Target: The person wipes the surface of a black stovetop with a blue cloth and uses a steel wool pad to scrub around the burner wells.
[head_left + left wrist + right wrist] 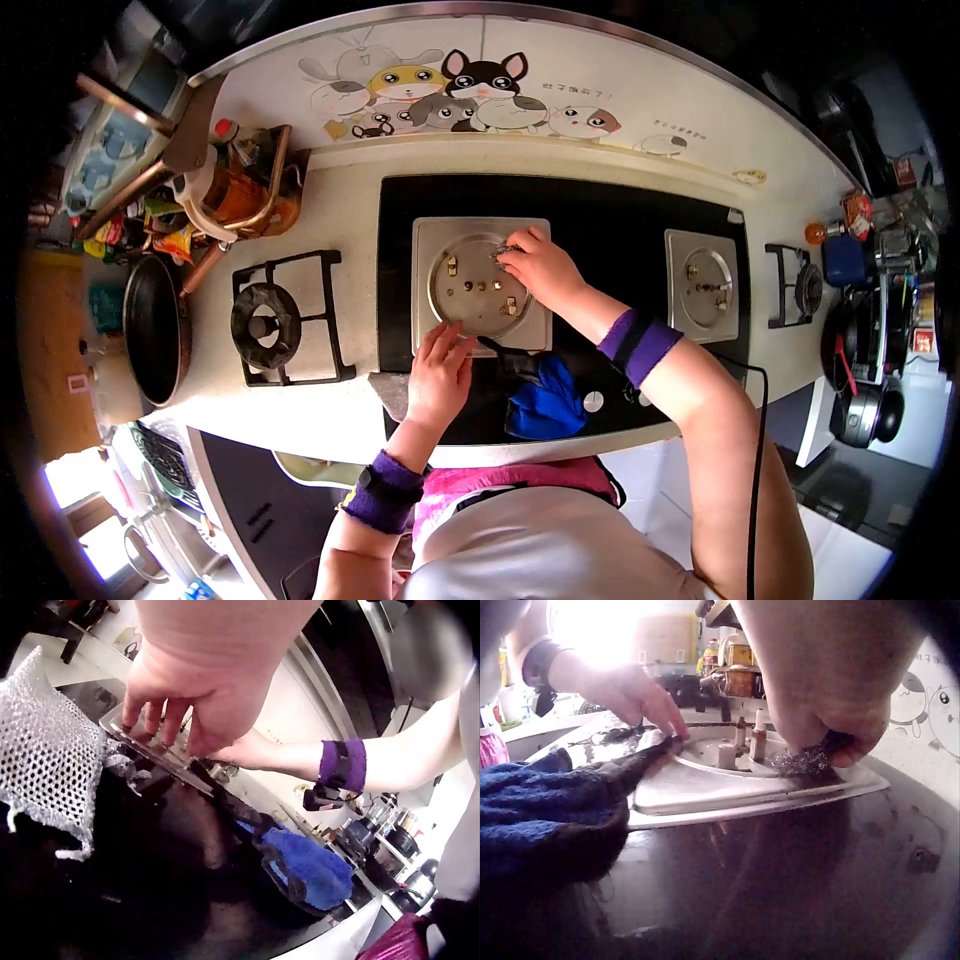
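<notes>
A square steel burner tray (pixel 427 236) with a round recess and several brass-coloured burner fittings is set in the black glass hob. My right hand (pixel 548 272) pinches a steel wool scrubber (pixel 804 760) against the right side of the recess. At the tray's front left, my left hand (pixel 440 378) rests with fingers extended on the rim. A blue and black cloth (pixel 548 402) lies on the glass in front, its dark end reaching the tray's edge. A silvery mesh cloth (pixel 49 742) lies left of my left hand.
Second burner tray (pixel 708 290) at right. Pan supports stand on the counter, one at left (pixel 318 305), one at far right (pixel 785 290). A frying pan (pixel 157 328) and a bottle rack (pixel 270 200) are at left. A black cable (pixel 765 420) hangs along my right arm.
</notes>
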Demonstrator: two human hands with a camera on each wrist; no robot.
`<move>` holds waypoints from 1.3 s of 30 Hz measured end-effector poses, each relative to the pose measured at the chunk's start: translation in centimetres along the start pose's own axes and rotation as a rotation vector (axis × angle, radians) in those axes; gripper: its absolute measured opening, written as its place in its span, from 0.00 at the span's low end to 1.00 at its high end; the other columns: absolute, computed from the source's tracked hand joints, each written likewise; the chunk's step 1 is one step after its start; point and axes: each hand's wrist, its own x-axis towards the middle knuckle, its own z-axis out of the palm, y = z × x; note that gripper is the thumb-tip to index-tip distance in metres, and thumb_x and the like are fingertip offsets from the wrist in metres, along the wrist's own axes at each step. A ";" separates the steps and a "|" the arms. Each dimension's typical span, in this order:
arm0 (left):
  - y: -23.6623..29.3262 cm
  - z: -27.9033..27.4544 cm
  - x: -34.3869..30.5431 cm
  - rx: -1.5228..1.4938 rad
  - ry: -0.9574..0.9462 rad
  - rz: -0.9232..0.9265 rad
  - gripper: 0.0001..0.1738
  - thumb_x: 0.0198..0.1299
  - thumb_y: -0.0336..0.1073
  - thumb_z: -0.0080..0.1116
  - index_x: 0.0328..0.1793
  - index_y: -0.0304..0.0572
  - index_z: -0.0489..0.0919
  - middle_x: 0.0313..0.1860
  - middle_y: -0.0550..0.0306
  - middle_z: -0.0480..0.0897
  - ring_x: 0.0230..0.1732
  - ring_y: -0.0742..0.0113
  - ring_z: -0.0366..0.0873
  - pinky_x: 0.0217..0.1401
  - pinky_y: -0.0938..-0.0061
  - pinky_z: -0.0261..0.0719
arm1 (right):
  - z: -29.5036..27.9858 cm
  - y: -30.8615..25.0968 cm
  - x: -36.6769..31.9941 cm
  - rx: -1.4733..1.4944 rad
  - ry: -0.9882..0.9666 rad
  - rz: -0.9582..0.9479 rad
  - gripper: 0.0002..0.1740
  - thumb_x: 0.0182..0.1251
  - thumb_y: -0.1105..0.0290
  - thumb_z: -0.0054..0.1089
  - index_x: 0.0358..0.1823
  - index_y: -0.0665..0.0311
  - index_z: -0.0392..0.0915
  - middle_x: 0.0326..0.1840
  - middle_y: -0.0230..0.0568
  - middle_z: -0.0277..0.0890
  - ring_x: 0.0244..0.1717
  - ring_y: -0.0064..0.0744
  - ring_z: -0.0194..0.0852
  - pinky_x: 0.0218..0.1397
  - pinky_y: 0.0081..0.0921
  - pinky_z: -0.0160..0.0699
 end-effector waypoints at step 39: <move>0.7 1.1 -1.1 0.195 -0.065 0.006 0.26 0.58 0.31 0.61 0.66 0.42 0.78 0.69 0.48 0.73 0.74 0.46 0.65 0.79 0.48 0.61 | 1.8 -1.7 0.3 -0.013 0.231 0.141 0.06 0.60 0.72 0.69 0.39 0.58 0.87 0.49 0.35 0.78 0.55 0.47 0.73 0.53 0.39 0.81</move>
